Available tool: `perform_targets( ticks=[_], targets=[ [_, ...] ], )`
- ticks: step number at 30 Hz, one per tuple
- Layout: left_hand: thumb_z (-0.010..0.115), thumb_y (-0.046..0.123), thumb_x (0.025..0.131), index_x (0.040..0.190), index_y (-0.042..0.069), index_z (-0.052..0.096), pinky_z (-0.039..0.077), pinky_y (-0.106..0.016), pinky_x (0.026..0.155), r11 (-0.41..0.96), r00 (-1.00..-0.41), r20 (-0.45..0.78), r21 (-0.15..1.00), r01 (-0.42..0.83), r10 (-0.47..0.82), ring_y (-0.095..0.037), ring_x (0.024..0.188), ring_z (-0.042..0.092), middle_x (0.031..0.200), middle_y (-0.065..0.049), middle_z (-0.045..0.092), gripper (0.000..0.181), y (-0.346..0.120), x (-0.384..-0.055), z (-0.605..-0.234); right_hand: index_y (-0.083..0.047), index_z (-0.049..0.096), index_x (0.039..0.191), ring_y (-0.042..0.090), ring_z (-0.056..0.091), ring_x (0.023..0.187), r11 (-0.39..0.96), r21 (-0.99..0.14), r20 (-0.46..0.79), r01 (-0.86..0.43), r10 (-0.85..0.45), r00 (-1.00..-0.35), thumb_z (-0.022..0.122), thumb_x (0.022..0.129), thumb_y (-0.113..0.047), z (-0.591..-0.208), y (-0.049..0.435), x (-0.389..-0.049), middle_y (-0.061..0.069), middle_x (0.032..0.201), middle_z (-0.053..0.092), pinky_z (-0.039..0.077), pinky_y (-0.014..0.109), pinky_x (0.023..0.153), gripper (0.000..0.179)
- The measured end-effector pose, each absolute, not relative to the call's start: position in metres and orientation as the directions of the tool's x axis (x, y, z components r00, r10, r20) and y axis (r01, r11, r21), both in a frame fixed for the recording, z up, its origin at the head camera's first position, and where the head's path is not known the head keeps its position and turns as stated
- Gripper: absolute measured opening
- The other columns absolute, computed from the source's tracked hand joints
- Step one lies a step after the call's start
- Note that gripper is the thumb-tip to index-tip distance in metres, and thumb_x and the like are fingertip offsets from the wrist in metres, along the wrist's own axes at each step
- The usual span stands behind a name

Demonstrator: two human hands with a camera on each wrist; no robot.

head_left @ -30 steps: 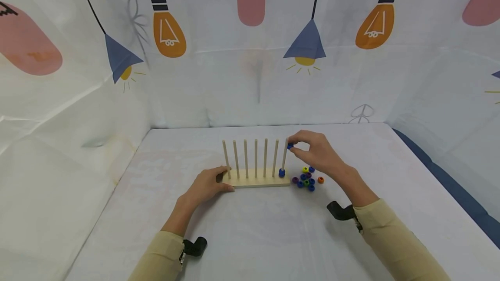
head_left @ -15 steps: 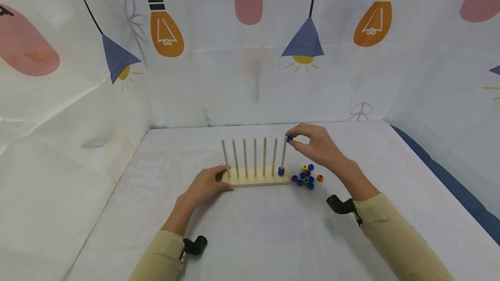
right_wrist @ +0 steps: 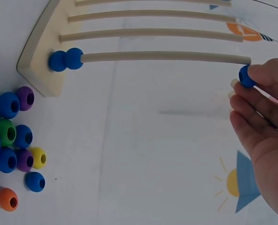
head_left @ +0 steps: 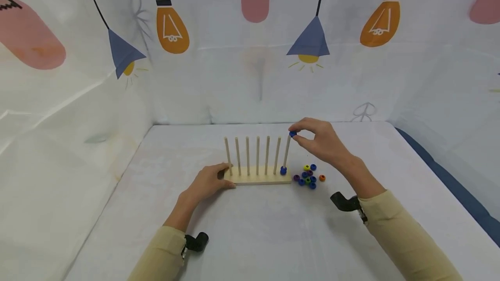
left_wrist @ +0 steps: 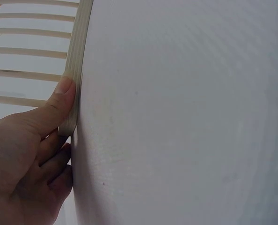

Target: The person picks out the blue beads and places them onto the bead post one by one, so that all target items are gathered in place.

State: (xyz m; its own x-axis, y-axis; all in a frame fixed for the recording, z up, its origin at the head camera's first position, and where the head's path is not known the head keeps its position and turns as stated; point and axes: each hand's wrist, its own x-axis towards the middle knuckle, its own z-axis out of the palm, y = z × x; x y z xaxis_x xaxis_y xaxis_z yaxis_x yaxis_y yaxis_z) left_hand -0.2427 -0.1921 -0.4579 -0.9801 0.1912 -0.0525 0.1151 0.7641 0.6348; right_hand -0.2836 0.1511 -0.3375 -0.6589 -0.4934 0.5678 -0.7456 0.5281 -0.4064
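Right hand (head_left: pixel 322 141) high beside the rightmost peg (head_left: pixel 287 152), blue bead (right_wrist: pixel 245 77) in pinch; left hand (head_left: pixel 208 181) clasped around base (head_left: pixel 259 180)

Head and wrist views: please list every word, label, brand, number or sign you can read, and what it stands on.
None: no readable text shows on the wooden peg board, the beads or the black wrist devices. The backdrop carries drawings, including orange bulbs and blue lamps, without lettering.

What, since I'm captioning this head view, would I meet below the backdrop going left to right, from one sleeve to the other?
Left sleeve → left hand → wooden peg rack → loose bead cluster → orange bead → right sleeve.
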Motion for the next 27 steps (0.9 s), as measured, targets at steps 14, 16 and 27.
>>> perform_targets(
  ticks=[14,16,27],
  targets=[
    [0.081,0.041,0.081,0.145,0.018,0.053,0.036,-0.051,0.117,0.76,-0.979,-0.055,0.639,0.117,0.197,-0.032,0.144,0.042,0.151,-0.009,0.051,0.074,-0.1917,-0.2446,-0.4593,-0.012,0.074,0.11,0.017,0.068,0.102,0.523,-0.403,0.566,-0.751,-0.502,-0.654,0.072,0.089,-0.005,-0.3332,0.1462,-0.282,0.0,0.106,0.074,0.055,0.038,0.092,0.022],
    [0.081,0.041,0.081,0.145,0.018,0.053,0.036,-0.051,0.117,0.759,-0.979,-0.054,0.64,0.118,0.198,-0.032,0.144,0.042,0.15,-0.009,0.051,0.074,-0.1918,-0.2447,-0.4592,-0.012,0.073,0.11,0.017,0.068,0.102,0.522,-0.419,0.556,-0.743,-0.499,-0.664,0.072,0.089,-0.005,-0.3338,0.1455,-0.2819,0.0,0.106,0.073,0.055,0.041,0.093,0.022],
    [0.081,0.042,0.081,0.145,0.018,0.053,0.036,-0.051,0.117,0.762,-0.98,-0.058,0.637,0.113,0.193,-0.032,0.144,0.042,0.151,-0.01,0.051,0.074,-0.1922,-0.2453,-0.4599,-0.01,0.073,0.112,0.022,0.067,0.104,0.517,-0.521,0.506,-0.679,-0.454,-0.733,0.071,0.09,-0.005,-0.3384,0.1444,-0.28,0.005,0.109,0.073,0.052,0.052,0.101,0.023]
  ],
)
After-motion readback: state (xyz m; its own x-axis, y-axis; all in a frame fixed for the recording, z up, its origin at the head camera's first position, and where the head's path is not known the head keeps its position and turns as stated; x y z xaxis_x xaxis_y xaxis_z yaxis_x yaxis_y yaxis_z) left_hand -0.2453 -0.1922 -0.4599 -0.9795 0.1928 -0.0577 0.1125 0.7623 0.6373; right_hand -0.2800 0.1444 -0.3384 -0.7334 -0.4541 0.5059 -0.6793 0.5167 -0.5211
